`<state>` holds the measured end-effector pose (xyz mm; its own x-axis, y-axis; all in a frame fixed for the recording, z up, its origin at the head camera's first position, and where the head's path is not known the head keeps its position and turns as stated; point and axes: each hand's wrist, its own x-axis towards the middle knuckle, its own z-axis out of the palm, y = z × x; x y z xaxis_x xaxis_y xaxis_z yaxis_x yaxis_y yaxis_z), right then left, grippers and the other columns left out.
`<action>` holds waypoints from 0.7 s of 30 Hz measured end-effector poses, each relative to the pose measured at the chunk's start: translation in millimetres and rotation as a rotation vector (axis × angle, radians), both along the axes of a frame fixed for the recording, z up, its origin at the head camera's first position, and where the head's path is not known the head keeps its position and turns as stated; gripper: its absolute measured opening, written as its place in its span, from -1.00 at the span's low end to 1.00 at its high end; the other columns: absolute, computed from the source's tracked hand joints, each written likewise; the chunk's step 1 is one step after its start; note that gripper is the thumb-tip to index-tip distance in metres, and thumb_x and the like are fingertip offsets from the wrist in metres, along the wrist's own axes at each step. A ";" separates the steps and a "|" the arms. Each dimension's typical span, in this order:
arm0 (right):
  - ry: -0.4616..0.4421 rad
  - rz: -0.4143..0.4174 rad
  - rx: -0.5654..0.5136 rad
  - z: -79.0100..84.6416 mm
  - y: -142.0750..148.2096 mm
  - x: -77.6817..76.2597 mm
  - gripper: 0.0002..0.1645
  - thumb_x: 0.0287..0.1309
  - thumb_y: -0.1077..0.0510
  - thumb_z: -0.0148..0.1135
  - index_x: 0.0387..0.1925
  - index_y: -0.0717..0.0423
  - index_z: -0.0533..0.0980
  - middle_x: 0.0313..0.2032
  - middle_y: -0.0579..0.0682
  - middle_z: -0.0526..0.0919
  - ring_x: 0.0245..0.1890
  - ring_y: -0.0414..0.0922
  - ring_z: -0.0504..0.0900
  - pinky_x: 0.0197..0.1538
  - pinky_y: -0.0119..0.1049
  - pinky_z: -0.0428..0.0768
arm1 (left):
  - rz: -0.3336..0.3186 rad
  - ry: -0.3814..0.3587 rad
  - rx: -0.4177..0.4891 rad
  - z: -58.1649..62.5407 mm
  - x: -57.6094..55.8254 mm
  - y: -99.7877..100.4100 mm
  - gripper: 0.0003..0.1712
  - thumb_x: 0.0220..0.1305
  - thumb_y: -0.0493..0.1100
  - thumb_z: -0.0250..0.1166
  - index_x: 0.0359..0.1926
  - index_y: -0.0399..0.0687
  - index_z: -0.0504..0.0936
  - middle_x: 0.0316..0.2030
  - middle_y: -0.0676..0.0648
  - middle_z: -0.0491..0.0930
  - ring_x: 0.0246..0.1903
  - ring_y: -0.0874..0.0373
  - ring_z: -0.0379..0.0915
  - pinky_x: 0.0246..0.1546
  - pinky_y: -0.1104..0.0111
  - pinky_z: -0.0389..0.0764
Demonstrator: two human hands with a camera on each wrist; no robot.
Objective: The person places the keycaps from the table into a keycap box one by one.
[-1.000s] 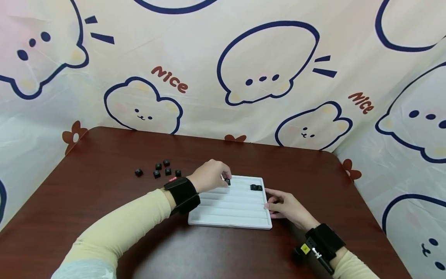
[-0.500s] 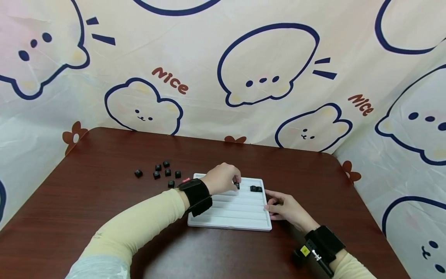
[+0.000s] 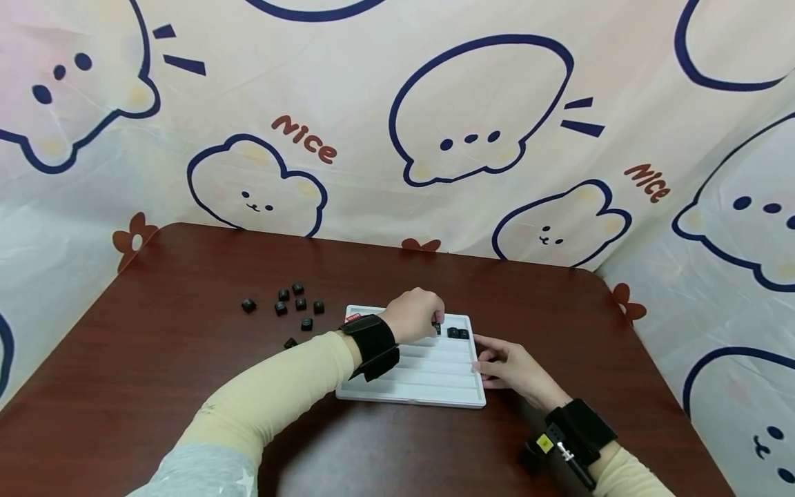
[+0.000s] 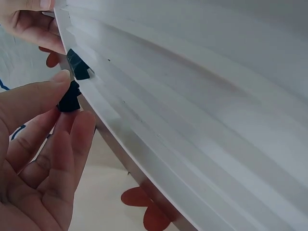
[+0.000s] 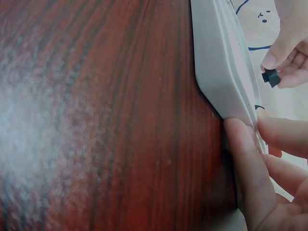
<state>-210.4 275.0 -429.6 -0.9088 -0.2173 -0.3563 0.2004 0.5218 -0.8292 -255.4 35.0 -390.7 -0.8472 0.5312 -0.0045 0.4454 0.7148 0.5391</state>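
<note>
My left hand [image 3: 411, 316] pinches a small black keycap [image 4: 69, 98] between thumb and fingers, over the far row of a white ridged tray [image 3: 410, 395]. Just right of it in the head view, two black keycaps [image 3: 458, 333] sit side by side in that row, near the tray's right end. My right hand [image 3: 511, 367] grips the tray's right edge; the right wrist view has its fingertips [image 5: 239, 132] against the rim. In that same view the held keycap [image 5: 272, 78] shows clear of the tray.
Several loose black keycaps [image 3: 301, 304] lie scattered on the brown table [image 3: 186, 324], left of the tray. One more keycap [image 3: 290, 343] shows close by the left sleeve [image 3: 286, 386]. A printed curtain [image 3: 360, 83] hangs behind the table.
My left hand has moved right along the tray's far row with the keycap, closer to the two seated ones. My right hand has stayed at the tray's edge.
</note>
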 end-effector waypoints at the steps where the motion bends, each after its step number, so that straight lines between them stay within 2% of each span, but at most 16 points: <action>1: 0.001 0.002 -0.003 -0.4 0.2 -0.4 -0.21 0.32 0.34 0.33 0.48 0.37 0.23 -0.16 0.13 0.53 -0.29 -0.08 0.62 -0.22 -0.20 0.73 | 0.002 -0.002 -0.003 -0.3 -0.7 1.2 -0.84 0.18 -0.26 0.54 -0.20 -0.09 0.77 -0.29 0.05 0.66 -0.28 0.21 0.49 -0.19 0.43 0.57; 21: -0.004 0.000 -0.021 0.3 0.8 0.9 -0.23 0.32 0.35 0.32 0.48 0.37 0.24 -0.16 0.15 0.53 -0.29 -0.08 0.63 -0.21 -0.20 0.73 | 0.016 -0.008 -0.045 -9.5 -6.6 19.0 -0.85 0.18 -0.26 0.55 -0.22 -0.07 0.77 -0.29 0.05 0.67 -0.31 0.21 0.50 -0.25 0.41 0.60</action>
